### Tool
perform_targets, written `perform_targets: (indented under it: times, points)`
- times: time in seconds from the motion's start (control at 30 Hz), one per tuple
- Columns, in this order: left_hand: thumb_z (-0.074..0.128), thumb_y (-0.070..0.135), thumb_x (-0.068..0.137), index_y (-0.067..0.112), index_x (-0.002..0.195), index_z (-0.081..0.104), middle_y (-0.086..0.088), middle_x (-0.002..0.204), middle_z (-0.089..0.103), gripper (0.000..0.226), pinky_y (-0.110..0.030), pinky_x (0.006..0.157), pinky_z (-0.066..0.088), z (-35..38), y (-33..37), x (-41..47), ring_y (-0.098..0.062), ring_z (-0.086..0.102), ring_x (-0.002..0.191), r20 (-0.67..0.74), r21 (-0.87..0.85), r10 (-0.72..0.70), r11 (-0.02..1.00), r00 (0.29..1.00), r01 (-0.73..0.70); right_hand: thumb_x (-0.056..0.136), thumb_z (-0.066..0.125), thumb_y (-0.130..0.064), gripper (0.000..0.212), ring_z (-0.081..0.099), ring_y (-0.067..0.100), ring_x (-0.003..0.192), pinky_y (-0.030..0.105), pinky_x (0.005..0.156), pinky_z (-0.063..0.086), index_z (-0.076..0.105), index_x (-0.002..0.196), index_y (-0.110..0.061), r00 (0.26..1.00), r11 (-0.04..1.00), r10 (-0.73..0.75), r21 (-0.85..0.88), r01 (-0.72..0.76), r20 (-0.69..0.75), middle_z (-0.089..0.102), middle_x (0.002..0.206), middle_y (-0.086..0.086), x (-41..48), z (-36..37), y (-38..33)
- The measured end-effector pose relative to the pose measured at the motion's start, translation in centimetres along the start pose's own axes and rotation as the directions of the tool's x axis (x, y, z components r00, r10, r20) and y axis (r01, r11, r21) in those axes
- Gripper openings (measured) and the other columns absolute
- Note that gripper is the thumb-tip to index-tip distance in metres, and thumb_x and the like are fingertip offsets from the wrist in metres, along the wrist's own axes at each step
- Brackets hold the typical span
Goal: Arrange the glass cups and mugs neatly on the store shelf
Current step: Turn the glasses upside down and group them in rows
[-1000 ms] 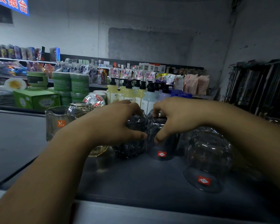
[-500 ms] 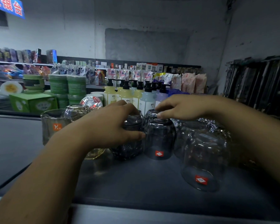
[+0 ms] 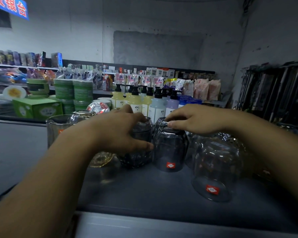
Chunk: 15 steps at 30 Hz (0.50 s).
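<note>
Several glass cups stand upside down on the dark shelf top (image 3: 144, 191). My left hand (image 3: 117, 133) grips a dark speckled glass (image 3: 138, 157), thumb on its near side. Right beside it stands a smoky glass (image 3: 170, 152) with a red sticker. My right hand (image 3: 196, 121) rests above that glass, fingertips on its upturned base and on a glass behind it. A larger clear glass (image 3: 215, 170) with a red sticker stands at the front right. At the left stand a clear mug (image 3: 58, 127) and an amber-tinted glass (image 3: 101, 158).
Pump bottles (image 3: 144, 102) line the back of the shelf, close behind the glasses. Green tubs (image 3: 72, 93) and a green box (image 3: 36, 109) stand at the back left. Dark racks (image 3: 273, 93) rise at the right. The shelf's pale front edge (image 3: 162, 225) runs along the bottom.
My right hand has let go of the smoky glass's side and lifted onto its upturned base. The left hand keeps its grip on the speckled glass.
</note>
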<state>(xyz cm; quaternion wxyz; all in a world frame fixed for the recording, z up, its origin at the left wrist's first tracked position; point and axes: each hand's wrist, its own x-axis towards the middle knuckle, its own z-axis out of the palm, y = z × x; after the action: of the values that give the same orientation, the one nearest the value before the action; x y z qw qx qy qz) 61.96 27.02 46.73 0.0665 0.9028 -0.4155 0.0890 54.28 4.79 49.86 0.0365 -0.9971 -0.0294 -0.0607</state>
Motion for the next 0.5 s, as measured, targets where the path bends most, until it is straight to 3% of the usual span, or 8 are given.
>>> perform_targets:
  times: [0.1,0.23,0.3,0.4,0.5]
  points:
    - [0.074,0.071,0.069,0.04,0.145,0.043,0.005,0.132,0.058,0.087,-0.039,0.104,0.048,-1.5,0.1,0.9,-0.016,0.058,0.112,0.102,-0.039,-0.015,0.999,0.995,0.019,0.102,0.054,-0.041,0.041,0.06,0.011,0.114,0.032,0.102,0.048,0.061,0.136,-0.02,0.996,0.999,-0.036,0.002,0.036,-0.083,0.064,0.132,-0.004,-0.4,0.0,-0.7]
    - [0.081,0.068,0.063,0.035,0.128,0.055,0.011,0.103,0.066,0.078,-0.034,0.088,0.054,-2.5,0.5,1.7,-0.011,0.064,0.093,0.086,-0.019,0.006,1.0,0.996,-0.004,0.1,0.059,-0.04,0.044,0.057,0.01,0.123,0.031,0.107,0.045,0.058,0.14,-0.022,0.985,0.995,-0.097,-0.034,0.093,-0.143,0.061,0.139,-0.006,-1.0,0.0,-2.2]
    - [0.078,0.072,0.061,0.032,0.123,0.057,0.008,0.097,0.071,0.077,-0.035,0.084,0.056,-2.6,0.0,1.5,-0.008,0.066,0.087,0.012,-0.034,0.018,0.999,1.0,-0.018,0.1,0.059,-0.036,0.042,0.059,0.01,0.121,0.033,0.107,0.047,0.058,0.14,-0.022,0.979,0.995,-0.1,0.009,0.103,-0.179,0.062,0.138,-0.005,-1.1,0.1,-2.8]
    - [0.07,0.08,0.058,0.027,0.117,0.058,0.006,0.093,0.071,0.081,-0.034,0.073,0.058,-2.8,-1.2,0.8,-0.006,0.068,0.081,-0.199,-0.196,0.008,0.979,0.98,-0.048,0.097,0.064,-0.032,0.041,0.064,0.008,0.114,0.037,0.105,0.05,0.06,0.136,-0.022,0.973,0.982,-0.088,0.145,0.12,-0.211,0.065,0.131,-0.007,-1.2,0.3,-3.3]
    - [0.068,0.079,0.061,0.024,0.108,0.06,0.005,0.086,0.072,0.072,-0.026,0.061,0.052,-2.9,-2.2,-0.1,-0.004,0.07,0.07,-0.364,-0.388,-0.082,0.919,0.928,-0.071,0.088,0.071,-0.043,0.046,0.068,0.005,0.105,0.039,0.098,0.055,0.061,0.13,-0.026,0.97,0.931,-0.087,0.327,0.16,-0.227,0.066,0.124,-0.01,-1.5,-0.1,-4.3]
